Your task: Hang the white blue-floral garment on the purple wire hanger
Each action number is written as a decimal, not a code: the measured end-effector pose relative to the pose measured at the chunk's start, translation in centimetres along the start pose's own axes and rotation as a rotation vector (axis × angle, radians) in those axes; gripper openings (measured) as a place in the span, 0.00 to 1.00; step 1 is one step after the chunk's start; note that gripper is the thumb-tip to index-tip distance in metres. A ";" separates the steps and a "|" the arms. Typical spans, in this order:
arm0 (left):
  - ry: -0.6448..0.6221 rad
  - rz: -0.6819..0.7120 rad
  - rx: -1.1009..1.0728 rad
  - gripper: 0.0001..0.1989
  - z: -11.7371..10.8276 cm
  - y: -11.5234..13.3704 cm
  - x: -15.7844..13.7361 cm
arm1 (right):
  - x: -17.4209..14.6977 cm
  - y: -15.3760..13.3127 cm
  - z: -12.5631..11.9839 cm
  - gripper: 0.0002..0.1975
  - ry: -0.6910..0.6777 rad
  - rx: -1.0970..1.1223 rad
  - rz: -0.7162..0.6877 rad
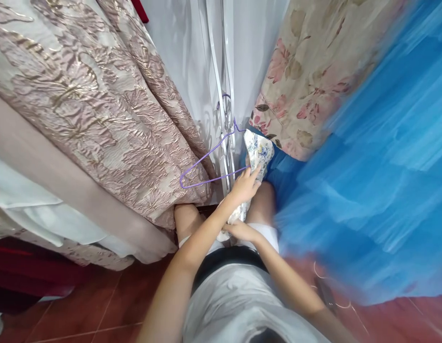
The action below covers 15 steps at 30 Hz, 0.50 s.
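Hanging brocade [81, 95] flanks the blue-floral garment [262, 151] on a purple hanger [212, 180] — likely soft, light, best edge-held — left hand [246, 184] gripping above, right hand [241, 230] below.

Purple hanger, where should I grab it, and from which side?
I'd pinch the purple hanger at its rounded left corner, coming in from your left. That corner sticks out bare, and the two thin bars meet there in a bend fingers can hook. The opposite end is likely harder to grip, since the blue-flowered cloth covers it.
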<state>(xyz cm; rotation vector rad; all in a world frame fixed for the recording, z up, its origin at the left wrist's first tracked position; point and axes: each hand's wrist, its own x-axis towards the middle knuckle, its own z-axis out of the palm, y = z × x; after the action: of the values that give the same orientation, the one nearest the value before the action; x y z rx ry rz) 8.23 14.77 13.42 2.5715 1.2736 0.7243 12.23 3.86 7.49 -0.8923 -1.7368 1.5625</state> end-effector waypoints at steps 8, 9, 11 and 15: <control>-0.244 0.048 0.275 0.22 0.0 -0.7 -0.4 | -1.0 -1.8 0.5 0.18 0.010 -0.233 0.039; -0.274 0.082 0.259 0.20 0.2 -0.7 -0.6 | -1.2 -2.1 0.4 0.18 0.015 -0.250 0.034; -0.344 0.157 0.204 0.18 0.7 -1.1 -1.0 | -1.9 -2.8 0.1 0.16 0.011 -0.277 0.013; -0.338 0.168 0.019 0.16 2.1 -3.0 -3.1 | -3.8 -5.0 -2.1 0.14 -0.056 -0.379 0.023</control>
<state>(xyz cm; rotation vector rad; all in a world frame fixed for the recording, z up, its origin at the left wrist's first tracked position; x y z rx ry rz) 5.65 14.30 9.46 2.6906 0.9735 0.2831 15.73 1.57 12.61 -1.0587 -2.1117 1.3025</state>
